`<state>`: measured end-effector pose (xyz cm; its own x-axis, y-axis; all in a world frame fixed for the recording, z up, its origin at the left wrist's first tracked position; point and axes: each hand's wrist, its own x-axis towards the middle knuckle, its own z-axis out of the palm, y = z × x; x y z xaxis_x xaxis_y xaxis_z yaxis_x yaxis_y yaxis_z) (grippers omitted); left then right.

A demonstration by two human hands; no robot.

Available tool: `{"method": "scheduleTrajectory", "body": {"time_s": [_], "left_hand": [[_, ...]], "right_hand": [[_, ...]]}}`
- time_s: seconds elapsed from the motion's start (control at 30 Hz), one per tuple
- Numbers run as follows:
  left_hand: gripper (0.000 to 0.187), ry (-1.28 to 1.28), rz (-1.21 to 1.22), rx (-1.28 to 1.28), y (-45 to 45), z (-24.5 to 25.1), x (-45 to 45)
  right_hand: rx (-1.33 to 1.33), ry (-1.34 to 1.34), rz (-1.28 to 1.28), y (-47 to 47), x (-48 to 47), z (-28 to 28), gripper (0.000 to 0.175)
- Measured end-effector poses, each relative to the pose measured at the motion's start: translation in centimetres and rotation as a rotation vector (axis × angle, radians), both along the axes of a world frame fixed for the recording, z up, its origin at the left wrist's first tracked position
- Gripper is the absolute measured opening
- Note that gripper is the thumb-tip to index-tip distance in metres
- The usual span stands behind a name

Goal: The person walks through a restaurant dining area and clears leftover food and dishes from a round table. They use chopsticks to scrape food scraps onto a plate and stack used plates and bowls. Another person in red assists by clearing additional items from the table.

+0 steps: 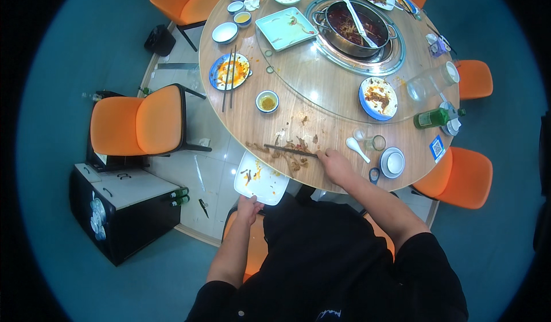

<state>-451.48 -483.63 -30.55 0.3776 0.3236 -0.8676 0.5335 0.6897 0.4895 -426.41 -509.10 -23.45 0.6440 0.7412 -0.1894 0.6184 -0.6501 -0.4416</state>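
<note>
My left hand [249, 208] grips the near rim of a white square plate [262, 188], held at the table's front edge with orange and brown scraps on it. Over the round wooden table [318, 128], my right hand [338, 167] is closed on dark chopsticks [290, 150] that lie nearly level across the surface. Brown food scraps [297, 162] are strewn around the chopsticks and reach toward the plate. A white spoon [357, 150] and a drinking glass [378, 143] rest to the right of that hand.
A pot of dark red broth [357, 29] stands in the table's centre. A soiled bowl [379, 99], a green bottle [432, 119] and a glass pitcher [430, 83] are at right. Leftward are a soiled plate [230, 72] and a sauce cup [267, 102]. An orange chair [137, 119] stands beside the table.
</note>
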Motion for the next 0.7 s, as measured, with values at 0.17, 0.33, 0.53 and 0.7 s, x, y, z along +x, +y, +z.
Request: {"method": "scheduleTrajectory", "body": {"time_s": [0.17, 0.33, 0.53, 0.7], "left_hand": [[0.039, -0.009, -0.004, 0.030, 0.7, -0.8, -0.5], [0.041, -0.022, -0.066, 0.024, 1.4, -0.9, 0.1], [0.039, -0.020, -0.104, 0.021, 0.9, 0.7, 0.6], [0.040, -0.040, -0.104, 0.013, 0.5, 0.7, 0.3]], "right_hand": [[0.046, 0.000, -0.179, -4.2, -0.3, 0.7, 0.032], [-0.293, 0.126, -0.479, -7.6, -1.6, 0.6, 0.007], [-0.406, 0.186, -0.312, -5.9, -5.9, 0.5, 0.017], [-0.333, 0.258, -0.152, -2.5, -7.7, 0.0, 0.016]]}}
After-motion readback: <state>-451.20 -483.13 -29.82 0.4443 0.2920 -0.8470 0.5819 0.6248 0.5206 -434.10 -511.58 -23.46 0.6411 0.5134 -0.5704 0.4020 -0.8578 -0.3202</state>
